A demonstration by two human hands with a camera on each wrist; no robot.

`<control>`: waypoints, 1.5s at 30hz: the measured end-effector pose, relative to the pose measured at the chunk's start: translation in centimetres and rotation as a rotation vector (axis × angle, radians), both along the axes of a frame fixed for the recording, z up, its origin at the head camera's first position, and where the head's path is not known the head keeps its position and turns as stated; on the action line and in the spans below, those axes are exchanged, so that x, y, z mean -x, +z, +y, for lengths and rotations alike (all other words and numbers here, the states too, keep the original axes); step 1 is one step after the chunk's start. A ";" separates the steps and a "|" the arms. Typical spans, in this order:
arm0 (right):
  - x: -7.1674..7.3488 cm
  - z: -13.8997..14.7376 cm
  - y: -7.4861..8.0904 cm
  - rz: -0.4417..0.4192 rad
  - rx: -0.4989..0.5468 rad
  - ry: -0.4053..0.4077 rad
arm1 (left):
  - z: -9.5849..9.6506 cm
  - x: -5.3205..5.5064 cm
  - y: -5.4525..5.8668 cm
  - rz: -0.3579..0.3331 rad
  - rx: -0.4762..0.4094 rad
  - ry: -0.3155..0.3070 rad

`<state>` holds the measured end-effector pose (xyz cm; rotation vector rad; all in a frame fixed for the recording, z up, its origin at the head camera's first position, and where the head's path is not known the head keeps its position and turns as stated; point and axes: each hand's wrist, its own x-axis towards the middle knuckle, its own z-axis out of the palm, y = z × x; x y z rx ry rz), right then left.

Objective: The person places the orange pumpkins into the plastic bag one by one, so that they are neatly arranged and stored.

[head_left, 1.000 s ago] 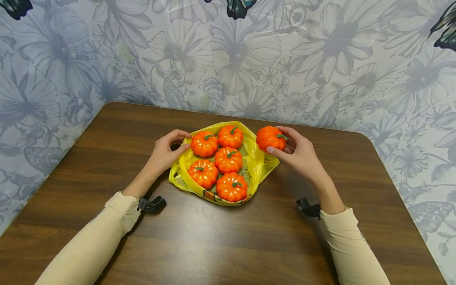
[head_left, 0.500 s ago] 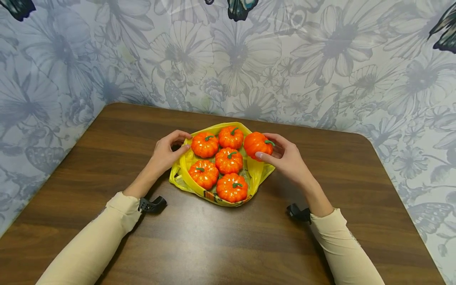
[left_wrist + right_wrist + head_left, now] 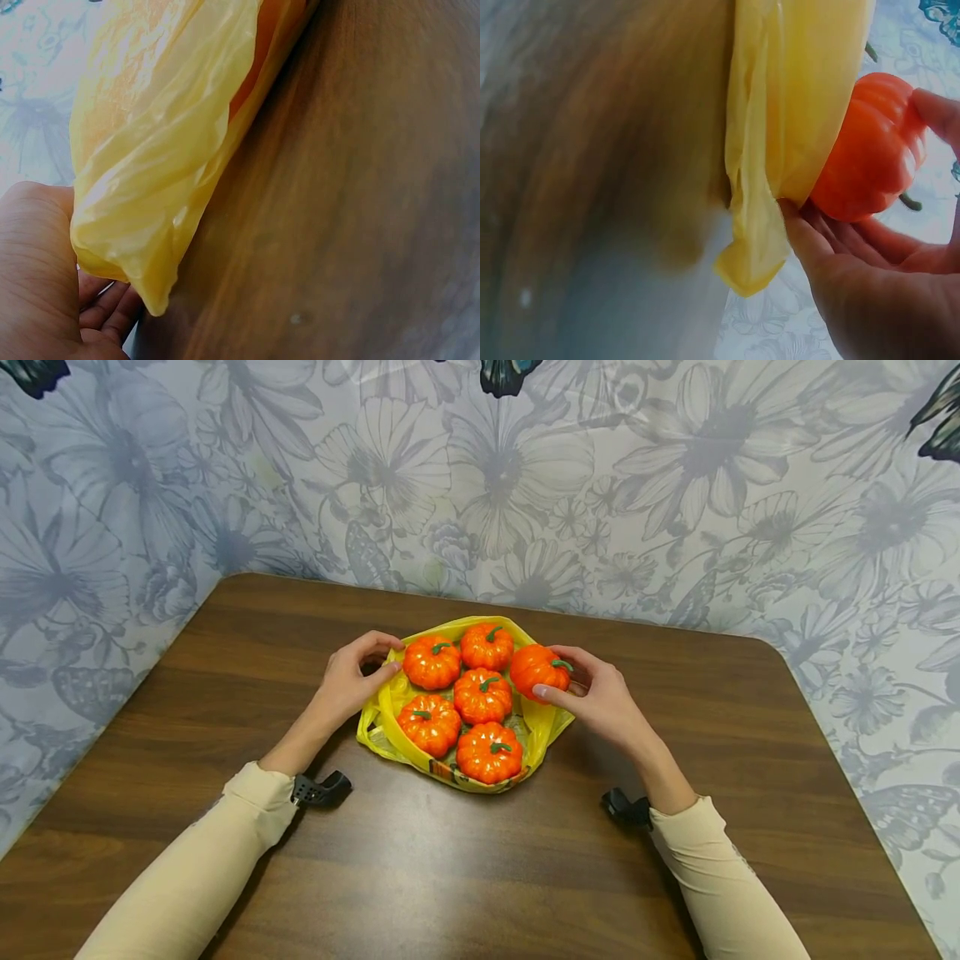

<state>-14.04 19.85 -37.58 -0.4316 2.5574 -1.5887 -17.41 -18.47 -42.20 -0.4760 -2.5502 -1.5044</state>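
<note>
A yellow plastic bag lies spread with its mouth up, and several small orange pumpkins with green stems sit inside. My left hand holds the bag's left rim between thumb and fingers; in the left wrist view the bag covers part of that hand. At the right rim, my right hand grips another orange pumpkin, its stem turned to the right. The right wrist view shows this pumpkin between thumb and fingers, partly behind the bag's wall.
The brown wooden table has rounded far corners and meets a wall with floral wallpaper. Each wrist wears a black strap, the left strap and the right strap both near the tabletop.
My right hand has moved left and slightly down with its pumpkin, from beyond the bag's right side to over the right rim. The left hand has stayed at the left rim.
</note>
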 end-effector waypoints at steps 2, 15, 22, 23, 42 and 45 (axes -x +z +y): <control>0.0 -0.1 -0.1 0.032 -0.040 0.008 | 0.0 0.0 0.0 0.003 -0.001 0.000; -0.1 -0.3 0.2 0.196 -0.301 0.033 | -0.4 0.0 0.0 0.021 0.007 0.002; -0.1 -0.3 0.0 0.252 -0.408 0.051 | -0.3 -0.1 0.1 0.032 0.018 0.009; -0.1 -0.3 -0.1 0.255 -0.411 0.052 | -0.3 -0.1 0.1 0.032 0.019 0.010; 0.3 0.7 -0.8 0.237 -0.438 0.037 | 0.6 -0.5 0.2 -0.003 0.085 -0.015; 0.6 0.9 -0.8 0.228 -0.446 0.028 | 0.9 -0.3 0.3 -0.013 0.080 -0.024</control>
